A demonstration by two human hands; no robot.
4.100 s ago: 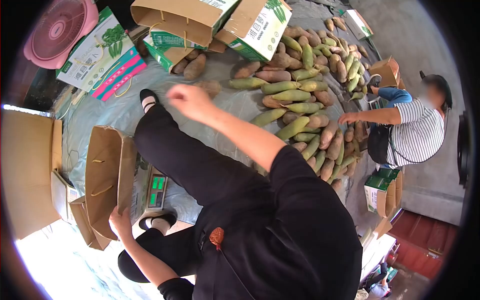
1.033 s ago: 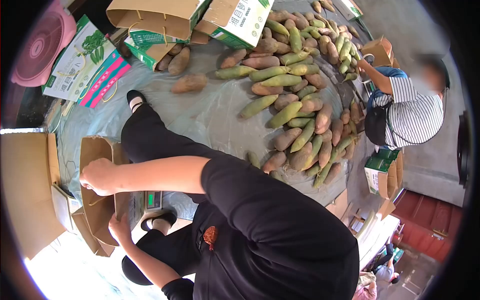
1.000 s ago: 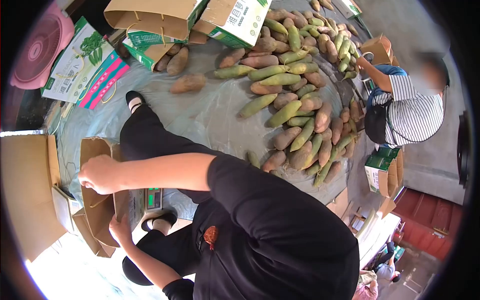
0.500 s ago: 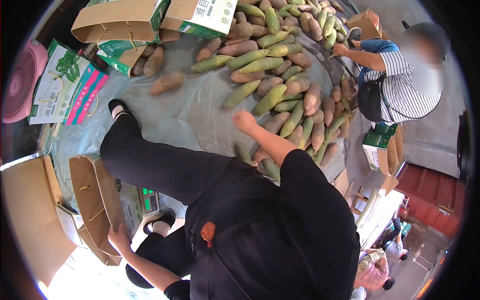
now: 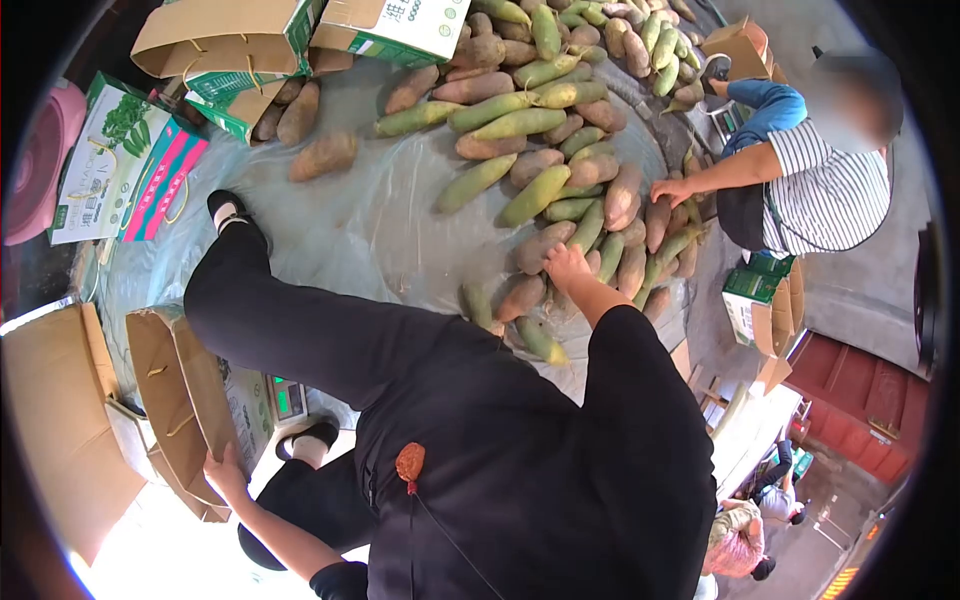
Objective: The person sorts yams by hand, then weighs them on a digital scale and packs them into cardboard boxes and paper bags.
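Note:
My left hand [image 5: 226, 474] is closed on the edge of an open cardboard carton [image 5: 170, 400] with cord handles. The carton stands against a scale with a green display [image 5: 289, 398]. My right hand [image 5: 570, 268] is at the near side of a heap of long radishes, with its fingers curled over the end of a brownish radish [image 5: 543, 245]; the fingertips are partly hidden. Green radishes [image 5: 535, 197] and more brown ones lie around it. Close to my leg are a loose green-tipped radish [image 5: 542, 342] and another brownish one [image 5: 521, 298].
A person in a striped shirt [image 5: 830, 195] reaches a hand [image 5: 670, 190] into the heap's far side. Printed cartons [image 5: 405, 30] stand at the top, and a pink basket [image 5: 45, 165] is at the left. One brown radish [image 5: 323, 158] lies apart on the plastic sheet [image 5: 350, 235].
My right hand has moved right and slightly down, onto a brownish radish in the heap. My left hand stays on the carton. The striped-shirt person's hand has come down to the nearer radishes.

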